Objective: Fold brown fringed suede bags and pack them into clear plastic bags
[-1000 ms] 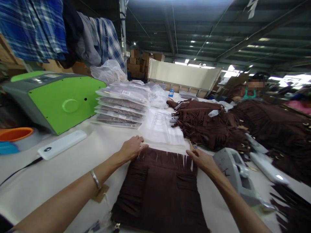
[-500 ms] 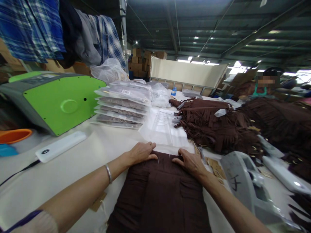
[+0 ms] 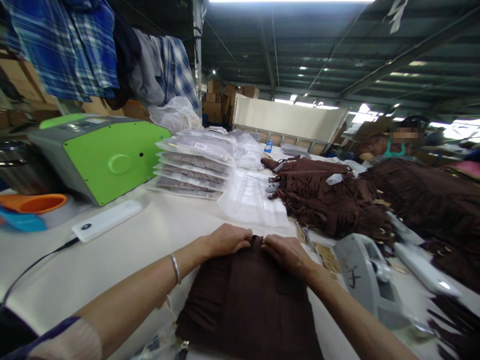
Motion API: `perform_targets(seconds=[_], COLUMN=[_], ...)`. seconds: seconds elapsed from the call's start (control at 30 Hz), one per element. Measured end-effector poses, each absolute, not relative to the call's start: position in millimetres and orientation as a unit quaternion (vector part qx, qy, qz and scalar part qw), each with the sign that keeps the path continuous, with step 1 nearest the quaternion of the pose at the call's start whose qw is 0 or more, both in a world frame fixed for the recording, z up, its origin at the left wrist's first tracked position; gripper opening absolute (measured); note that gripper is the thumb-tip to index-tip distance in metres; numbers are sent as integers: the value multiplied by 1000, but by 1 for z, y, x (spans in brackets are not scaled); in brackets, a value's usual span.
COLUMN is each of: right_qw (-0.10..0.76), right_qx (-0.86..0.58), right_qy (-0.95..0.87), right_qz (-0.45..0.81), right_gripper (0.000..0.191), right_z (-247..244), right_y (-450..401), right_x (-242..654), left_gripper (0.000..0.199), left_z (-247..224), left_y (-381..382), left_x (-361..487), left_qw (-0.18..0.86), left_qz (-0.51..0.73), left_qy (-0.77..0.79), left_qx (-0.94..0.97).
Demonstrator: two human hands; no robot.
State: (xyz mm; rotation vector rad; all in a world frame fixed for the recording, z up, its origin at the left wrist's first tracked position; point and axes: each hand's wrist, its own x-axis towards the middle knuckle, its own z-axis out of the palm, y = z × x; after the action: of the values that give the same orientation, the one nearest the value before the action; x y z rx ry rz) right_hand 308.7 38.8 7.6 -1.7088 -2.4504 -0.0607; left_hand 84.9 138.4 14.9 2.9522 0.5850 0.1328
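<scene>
A dark brown garment (image 3: 258,305) lies folded flat on the white table in front of me. My left hand (image 3: 228,239) pinches its far edge just left of the middle. Close beside it, my right hand (image 3: 287,252) grips the same edge, with only a narrow strip of cloth between the two hands. Small dark bits show at the fingertips, too small to name. A silver bracelet (image 3: 175,268) circles my left wrist. Beyond my hands are flat clear plastic bags (image 3: 258,200) on the table.
Bagged garments (image 3: 195,167) stand stacked behind my left hand, beside a green machine (image 3: 116,155). A white handheld device (image 3: 107,220) trails a black cord. Fringed brown garments (image 3: 330,195) pile up at right, behind a grey tape dispenser (image 3: 369,280). A co-worker (image 3: 399,142) is at the far right.
My hands have come closer together along the garment's far edge, and their fingers have closed on the cloth. The garment's far edge is now bunched between them. The view has shifted slightly.
</scene>
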Motion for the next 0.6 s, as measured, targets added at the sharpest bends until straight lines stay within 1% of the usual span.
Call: perform_targets(seconds=[0.07, 0.13, 0.17, 0.23, 0.3, 0.37, 0.43, 0.5, 0.57, 0.6], right_qw=[85, 84, 82, 83, 102, 141, 180, 209, 230, 238], right_qx=[-543, -499, -475, -439, -418, -409, -416, -439, -465, -478], right_qy=[-833, -856, -868, -889, -899, -899, -890, -873, -854, -845], right_qz=[-71, -110, -117, -103, -76, -63, -57, -42, -25, -21], right_gripper=[25, 26, 25, 22, 17, 11, 8, 8, 10, 12], right_z=[17, 19, 18, 14, 12, 15, 21, 28, 31, 30], right_y=[17, -11, -25, -53, -76, -89, -92, -84, -70, -62], right_x=[296, 284, 279, 272, 270, 271, 271, 266, 256, 249], left_gripper=[9, 12, 15, 20, 24, 26, 26, 21, 17, 19], left_z=[22, 24, 24, 22, 21, 23, 26, 28, 26, 25], left_y=[122, 104, 95, 78, 64, 56, 55, 61, 70, 74], left_x=[72, 55, 44, 22, -1, -22, -37, -43, -40, -36], left_qw=[16, -56, -85, -105, -89, -60, -37, -13, 16, 29], left_qz=[66, 90, 101, 120, 137, 157, 184, 206, 203, 191], left_qy=[149, 80, 44, -7, -30, -10, 57, 137, 181, 189], left_qx=[987, 991, 990, 987, 986, 986, 981, 969, 962, 963])
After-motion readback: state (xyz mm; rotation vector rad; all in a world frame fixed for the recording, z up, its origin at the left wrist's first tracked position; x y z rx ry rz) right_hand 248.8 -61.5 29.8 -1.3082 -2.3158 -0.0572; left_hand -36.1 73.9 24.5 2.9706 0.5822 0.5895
